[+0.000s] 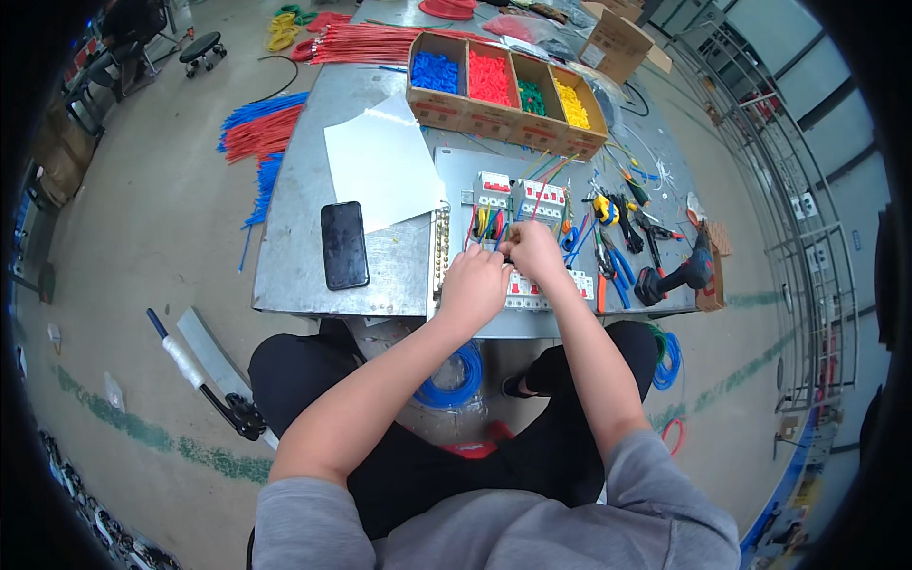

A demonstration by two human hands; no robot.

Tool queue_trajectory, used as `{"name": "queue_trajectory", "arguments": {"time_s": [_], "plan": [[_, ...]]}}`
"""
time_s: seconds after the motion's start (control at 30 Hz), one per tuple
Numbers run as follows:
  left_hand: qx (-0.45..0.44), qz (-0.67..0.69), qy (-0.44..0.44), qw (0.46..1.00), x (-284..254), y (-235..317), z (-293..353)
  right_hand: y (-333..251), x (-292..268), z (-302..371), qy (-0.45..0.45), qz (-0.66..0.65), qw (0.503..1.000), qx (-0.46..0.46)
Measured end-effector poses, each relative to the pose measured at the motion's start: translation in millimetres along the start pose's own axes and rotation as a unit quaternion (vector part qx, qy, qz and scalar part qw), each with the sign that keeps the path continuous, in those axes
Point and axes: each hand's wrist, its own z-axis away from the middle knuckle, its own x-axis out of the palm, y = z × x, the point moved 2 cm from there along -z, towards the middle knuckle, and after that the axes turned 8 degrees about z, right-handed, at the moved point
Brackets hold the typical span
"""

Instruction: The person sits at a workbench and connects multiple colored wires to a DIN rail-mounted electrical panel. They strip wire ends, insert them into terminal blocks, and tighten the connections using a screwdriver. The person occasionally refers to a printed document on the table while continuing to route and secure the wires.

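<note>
My left hand (478,282) and my right hand (535,252) meet over the middle of a metal mounting plate (456,163). Both have their fingers closed in a pinch, among short coloured wires (489,224) between two rows of circuit breakers. The left fingertips close on a thin wire; what the right ones grip is hidden behind the knuckles. Beyond my hands sit breakers with red switches (493,187) and a wider breaker block (540,198). The near breaker row (581,283) is partly covered by my wrists. Along the plate's left edge runs a brass terminal strip (441,249).
A cardboard box (456,115) of coloured caps stands behind the plate. To the left lie a black phone (344,245) and white sheets (380,163). On the right are blue-handled pliers (620,268), a yellow tool (605,209) and a cordless drill (676,276). Red wire bundles (380,45) lie at the back.
</note>
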Motion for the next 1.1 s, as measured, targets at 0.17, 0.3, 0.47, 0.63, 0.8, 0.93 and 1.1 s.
{"name": "queue_trajectory", "arguments": {"time_s": [0.17,0.3,0.47,0.63,0.8,0.93,1.1], "plan": [[0.005,-0.01,-0.017,1.0,-4,2,10,-4,11,-8,0.032,0.059,0.997,0.046],[0.0,-0.014,-0.03,0.999,-5,1,8,1,13,-9,0.045,0.044,0.997,0.047],[0.002,-0.009,-0.027,1.0,-6,-4,6,4,14,-5,0.047,-0.028,0.998,0.035],[0.025,0.003,-0.008,1.0,-4,-5,9,7,16,-1,0.074,-0.059,0.995,0.041],[0.02,0.002,-0.013,1.0,-3,-8,11,-5,6,6,0.065,-0.071,0.993,0.066],[0.021,0.002,-0.017,1.0,-4,-6,10,-12,4,5,0.107,0.004,0.992,0.065],[0.027,0.008,-0.019,0.999,-6,-5,8,-1,16,-4,0.15,0.024,0.985,0.077]]}}
